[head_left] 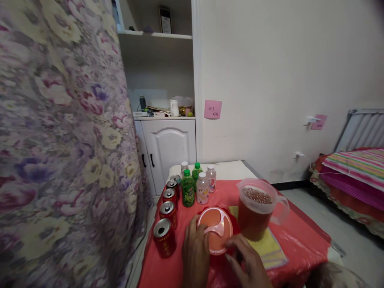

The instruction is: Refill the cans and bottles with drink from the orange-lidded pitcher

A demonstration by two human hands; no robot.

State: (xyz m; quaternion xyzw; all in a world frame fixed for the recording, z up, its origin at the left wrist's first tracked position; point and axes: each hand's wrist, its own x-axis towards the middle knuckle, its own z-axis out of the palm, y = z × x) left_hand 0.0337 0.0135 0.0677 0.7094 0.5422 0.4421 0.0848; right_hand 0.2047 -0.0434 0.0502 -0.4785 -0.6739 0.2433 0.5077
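Note:
A round orange lid [208, 218] with a pale rim and a curved pinkish-white piece across its top lies low in the middle, over something red. My left hand [195, 248] grips its left side, fingers bent over the rim near the curved piece. At the lower right rim, my right hand [244, 258] holds the edge with bent fingers and thumb. Just right of the lid stands a clear plastic pitcher [255, 216] of reddish-brown drink, foamy on top. It rests on a folded yellow cloth [271, 250].
Several opened drink cans [165, 240] line the table's left edge. Behind the lid stand green bottles [188, 190] and small white-capped bottles [203, 190]. A red plastic sheet [309, 244] covers the table. A flowered curtain [69, 140] hangs at left; a bed [357, 176] stands at right.

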